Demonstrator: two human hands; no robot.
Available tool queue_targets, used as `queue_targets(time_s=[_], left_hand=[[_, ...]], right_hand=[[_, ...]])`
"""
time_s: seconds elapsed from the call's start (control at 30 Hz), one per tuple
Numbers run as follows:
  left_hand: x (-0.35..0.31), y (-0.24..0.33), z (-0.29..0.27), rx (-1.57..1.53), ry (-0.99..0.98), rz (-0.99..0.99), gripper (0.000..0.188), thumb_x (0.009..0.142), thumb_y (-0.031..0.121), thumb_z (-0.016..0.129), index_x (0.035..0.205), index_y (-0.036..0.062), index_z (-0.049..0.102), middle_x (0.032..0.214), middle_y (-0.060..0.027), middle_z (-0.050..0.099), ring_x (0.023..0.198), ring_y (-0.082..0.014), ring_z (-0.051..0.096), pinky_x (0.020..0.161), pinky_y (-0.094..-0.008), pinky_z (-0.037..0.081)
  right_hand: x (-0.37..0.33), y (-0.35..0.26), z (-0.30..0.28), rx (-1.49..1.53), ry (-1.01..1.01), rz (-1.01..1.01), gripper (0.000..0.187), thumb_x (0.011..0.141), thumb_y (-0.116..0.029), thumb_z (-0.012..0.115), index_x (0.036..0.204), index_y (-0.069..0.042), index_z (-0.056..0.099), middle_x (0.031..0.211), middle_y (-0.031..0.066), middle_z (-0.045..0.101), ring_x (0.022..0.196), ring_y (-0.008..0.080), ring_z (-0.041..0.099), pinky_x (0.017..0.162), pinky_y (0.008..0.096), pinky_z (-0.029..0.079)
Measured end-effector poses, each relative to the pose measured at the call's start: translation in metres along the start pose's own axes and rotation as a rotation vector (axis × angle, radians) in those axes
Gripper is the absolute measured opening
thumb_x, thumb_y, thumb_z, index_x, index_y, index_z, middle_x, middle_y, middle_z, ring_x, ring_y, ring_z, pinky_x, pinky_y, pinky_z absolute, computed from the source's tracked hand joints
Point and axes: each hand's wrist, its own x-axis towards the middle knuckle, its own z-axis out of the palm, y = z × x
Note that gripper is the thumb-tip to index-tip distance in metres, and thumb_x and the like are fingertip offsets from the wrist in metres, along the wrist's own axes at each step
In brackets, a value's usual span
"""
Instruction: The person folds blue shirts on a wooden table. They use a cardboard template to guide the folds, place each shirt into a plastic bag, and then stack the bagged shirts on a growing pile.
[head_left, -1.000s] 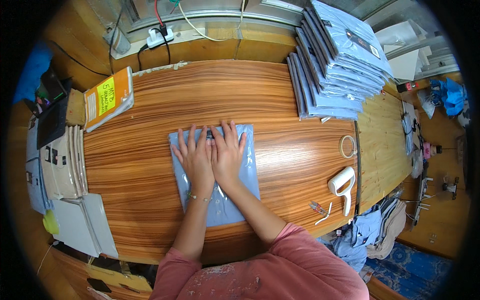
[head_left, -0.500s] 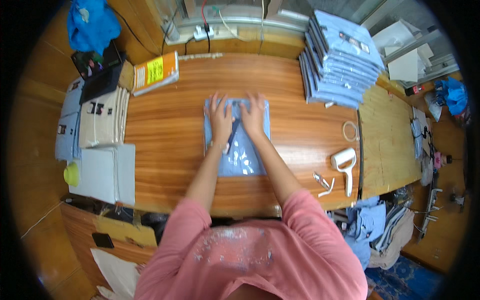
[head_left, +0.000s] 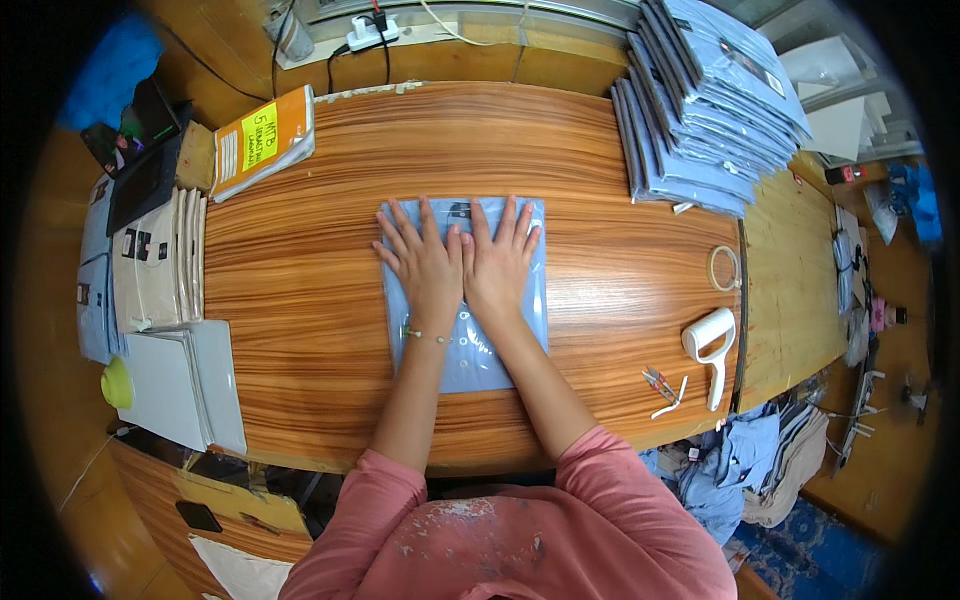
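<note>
A folded light-blue garment in a shiny clear plastic bag (head_left: pixel 475 375) lies flat on the wooden table, straight in front of me. My left hand (head_left: pixel 430 275) presses on its upper left part, palm down, fingers spread. Right beside it, my right hand (head_left: pixel 498 265) lies flat on the upper right part with its fingers stretched out. The two thumbs meet near the middle. A small dark label (head_left: pixel 460 211) shows between the fingertips at the far end of the bag. Much of the garment's upper half is hidden under both hands.
At the back right rises a tall stack of bagged blue garments (head_left: pixel 700 120). A tape roll (head_left: pixel 723 268), white lint roller (head_left: pixel 709 335) and thread snips (head_left: pixel 659 382) lie on the right. To the left are beige garments (head_left: pixel 155 260), white sheets (head_left: pixel 165 385) and an orange notebook (head_left: pixel 264 140).
Both hands have come closer together and now lie flat, thumbs touching, where they were blurred and apart. A dark strip between them no longer shows. The whole view has shifted slightly.
</note>
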Motion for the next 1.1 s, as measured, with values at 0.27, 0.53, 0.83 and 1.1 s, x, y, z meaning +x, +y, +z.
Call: queue_targets(time_s=[0.27,0.53,0.83,1.1], left_hand=[[0.005,0.001,0.002,-0.019,0.000,0.003,0.060,0.091,0.040,0.042,0.140,0.0068,0.032,0.147,-0.0263,0.014,0.136,-0.0441,0.007,0.105,-0.0620,0.006],[0.020,-0.001,0.016,-0.023,-0.127,-0.037,0.066,0.090,0.049,0.040,0.144,0.0128,0.024,0.148,-0.0261,0.013,0.137,-0.0434,0.006,0.104,-0.0641,0.004],[-0.039,-0.108,-0.077,0.109,0.060,0.039,0.065,0.091,0.045,0.045,0.144,0.0131,0.023,0.149,-0.0203,0.015,0.137,-0.0391,0.010,0.103,-0.0641,0.010],[-0.069,-0.139,-0.071,0.302,0.018,-0.174,0.057,0.094,0.042,0.040,0.142,0.0127,0.027,0.147,-0.0105,0.026,0.137,-0.0309,0.019,0.107,-0.0571,0.011]], right_hand=[[0.003,-0.001,-0.001,-0.003,0.041,0.015,0.043,0.093,-0.035,0.041,0.131,-0.016,0.048,0.142,0.0282,0.025,0.133,0.0470,0.016,0.105,0.0598,0.013],[0.004,0.022,-0.038,0.119,-0.028,-0.003,0.042,0.091,-0.033,0.045,0.128,-0.015,0.049,0.139,0.0248,0.033,0.132,0.0411,0.025,0.105,0.0587,0.018],[-0.223,0.212,-0.176,-0.212,-0.187,0.001,0.062,0.087,-0.029,0.054,0.137,-0.001,0.032,0.146,0.0198,0.024,0.136,0.0353,0.021,0.109,0.0522,0.016],[-0.090,0.177,-0.224,-0.148,0.010,0.096,0.068,0.084,-0.027,0.058,0.139,-0.001,0.028,0.140,0.0242,0.030,0.134,0.0375,0.023,0.106,0.0517,0.021]])
